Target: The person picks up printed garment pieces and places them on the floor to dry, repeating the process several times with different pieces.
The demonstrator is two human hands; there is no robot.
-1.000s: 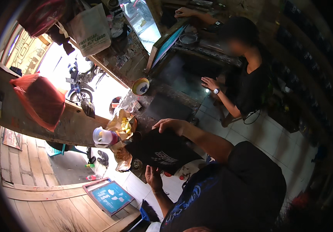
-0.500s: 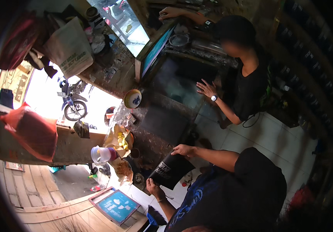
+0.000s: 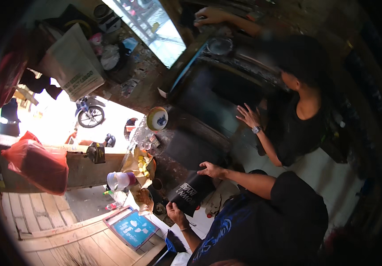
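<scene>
A black sheet (image 3: 190,189) with white printed lettering stretches between my hands, over the near end of the dark worktable. I cannot tell whether it is cloth or plastic. My left hand (image 3: 176,214) pinches its near-left corner. Its far-right corner is between the fingers and thumb of my right hand (image 3: 212,170). Just beyond the sheet, a plain black panel (image 3: 191,146) lies flat on the table. To its left stands a yellow-rimmed bowl (image 3: 157,119) with something white and blue inside.
Across the table a co-worker's hand (image 3: 249,116) spreads over a dark framed panel (image 3: 208,99). Left of my hands are a clear plastic cup (image 3: 118,181), brown paper with yellow pieces (image 3: 141,165), and a blue framed picture (image 3: 133,227). A red plastic bag (image 3: 36,164) hangs further left.
The sheet has turned and flattened; its lettering now faces up more fully. Both my hands keep their hold. The co-worker leans further right, one hand still spread over the framed panel.
</scene>
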